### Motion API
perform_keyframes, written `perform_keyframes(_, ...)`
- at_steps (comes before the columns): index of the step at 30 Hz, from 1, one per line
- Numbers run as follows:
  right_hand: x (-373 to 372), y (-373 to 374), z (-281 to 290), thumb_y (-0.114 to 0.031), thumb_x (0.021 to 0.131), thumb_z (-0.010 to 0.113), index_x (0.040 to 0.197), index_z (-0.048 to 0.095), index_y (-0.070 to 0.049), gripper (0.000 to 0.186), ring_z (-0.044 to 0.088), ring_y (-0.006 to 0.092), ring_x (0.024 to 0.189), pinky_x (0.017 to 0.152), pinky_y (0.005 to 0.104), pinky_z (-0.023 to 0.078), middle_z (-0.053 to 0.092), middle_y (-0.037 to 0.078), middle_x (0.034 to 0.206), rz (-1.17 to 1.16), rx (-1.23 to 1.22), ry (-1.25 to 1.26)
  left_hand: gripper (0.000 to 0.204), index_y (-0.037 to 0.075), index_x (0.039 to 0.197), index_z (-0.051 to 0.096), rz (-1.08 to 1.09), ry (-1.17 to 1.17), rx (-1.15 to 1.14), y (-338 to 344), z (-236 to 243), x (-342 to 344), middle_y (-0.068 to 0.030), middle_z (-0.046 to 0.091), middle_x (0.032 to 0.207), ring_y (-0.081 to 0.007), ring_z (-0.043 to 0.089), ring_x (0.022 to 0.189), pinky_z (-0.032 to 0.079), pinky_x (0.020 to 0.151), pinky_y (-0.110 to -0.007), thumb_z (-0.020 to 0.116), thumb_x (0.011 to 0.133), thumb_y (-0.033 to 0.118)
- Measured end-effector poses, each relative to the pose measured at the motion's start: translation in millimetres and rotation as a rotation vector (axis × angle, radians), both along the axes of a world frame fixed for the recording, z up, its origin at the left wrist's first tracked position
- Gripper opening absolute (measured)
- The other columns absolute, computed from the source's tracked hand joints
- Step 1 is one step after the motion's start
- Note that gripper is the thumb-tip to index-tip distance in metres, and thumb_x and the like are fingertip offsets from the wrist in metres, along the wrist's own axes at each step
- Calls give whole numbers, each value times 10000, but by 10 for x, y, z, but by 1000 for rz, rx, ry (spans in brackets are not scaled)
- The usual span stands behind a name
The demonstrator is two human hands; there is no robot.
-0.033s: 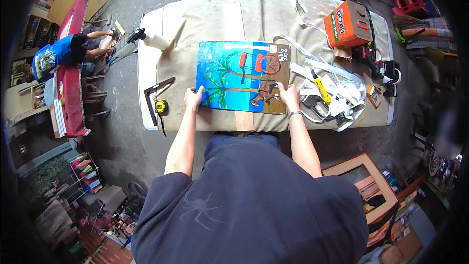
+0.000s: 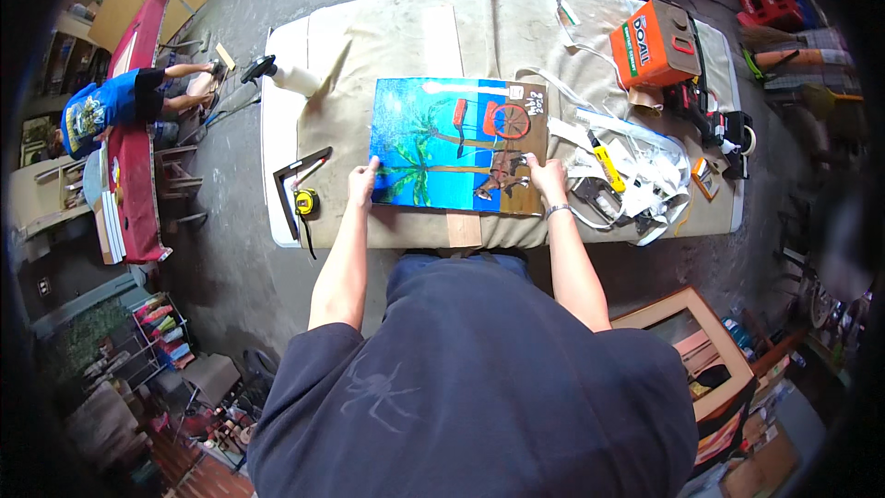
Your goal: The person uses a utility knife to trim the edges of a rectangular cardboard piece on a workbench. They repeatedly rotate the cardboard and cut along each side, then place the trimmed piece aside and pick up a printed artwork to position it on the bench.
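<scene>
While a tangled heap of white strips (image 2: 659, 166) crowds the right half of the cloth-covered desk (image 2: 387, 32), with a yellow tool (image 2: 606, 163) lying on it, the left end carries a black square (image 2: 285, 189) and a yellow-and-black tape measure (image 2: 306, 201). The heap is the nearest obstacle, just beside the right hand (image 2: 548, 180). A pale wooden strip (image 2: 464, 230) runs under the painting (image 2: 452, 148), showing past its near and far edges. Beyond the heap, a red-and-black power tool (image 2: 684, 100) sits next to an orange can (image 2: 653, 46). Well apart, at the left, a person in a blue shirt (image 2: 106, 115) leans over a red bench (image 2: 138, 194); a light wooden frame (image 2: 714, 327) stands at the lower right.

The orange can stands at the far right of the desk, its contents hidden. A white spray bottle (image 2: 293, 79) with a black head is near the left edge; its fill cannot be told.

The painting, palms and a horse cart turned sideways, lies mid-desk between the hands. The left hand (image 2: 361, 184) is closed on its left edge, thumb uppermost; the right hand grips the opposite edge likewise, the fingers of both mostly out of sight.
</scene>
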State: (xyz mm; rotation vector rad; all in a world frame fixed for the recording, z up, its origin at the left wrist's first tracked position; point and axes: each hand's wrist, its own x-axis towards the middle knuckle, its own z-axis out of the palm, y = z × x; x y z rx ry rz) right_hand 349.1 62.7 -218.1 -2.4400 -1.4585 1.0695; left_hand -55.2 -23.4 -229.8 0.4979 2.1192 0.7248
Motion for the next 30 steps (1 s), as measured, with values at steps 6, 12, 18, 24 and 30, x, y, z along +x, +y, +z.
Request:
perform_keyframes(6,-50,-35,667,-328,916,671,1260,547,-7,486,592,190,1065,931,333,468,614,93,1230,-179,38,1290,478,-14,762,604,59,296,444,46,407,-227,-40,534,644,-140,469,636,421,618,-343,618,933,433)
perform_keyframes(12,-457,-454,2084,-222,948,647,1234,587,9,372,570,141,1050,933,298,436,637,55,1184,-221,665,1190,460,-25,1282,558,-141,471,872,786,1265,-665,-221,576,1252,-301,539,1180,391,1027,-366,495,1007,339)
perform_keyframes(18,-885,-1077,3091,-291,975,599,967,655,88,383,627,185,717,662,341,484,704,157,848,-415,1244,109,609,79,1475,365,-380,667,1328,1342,2592,-261,-180,248,1567,-366,122,1471,98,1174,-514,220,1038,477)
perform_keyframes(24,-1490,-2079,3301,-298,936,655,969,665,77,377,625,221,610,599,335,481,670,186,728,-156,1098,412,635,44,1526,223,-681,208,1703,1300,2985,1068,-155,138,1606,-306,29,1496,-14,1188,-457,256,1036,446)
perform_keyframes(30,-933,-2901,3028,-222,995,570,1163,622,38,314,613,105,932,810,269,485,695,73,1075,-552,1155,389,492,27,1457,379,-704,-13,1497,878,2736,1797,-204,263,1560,-328,126,1484,72,1184,-437,434,1027,259)
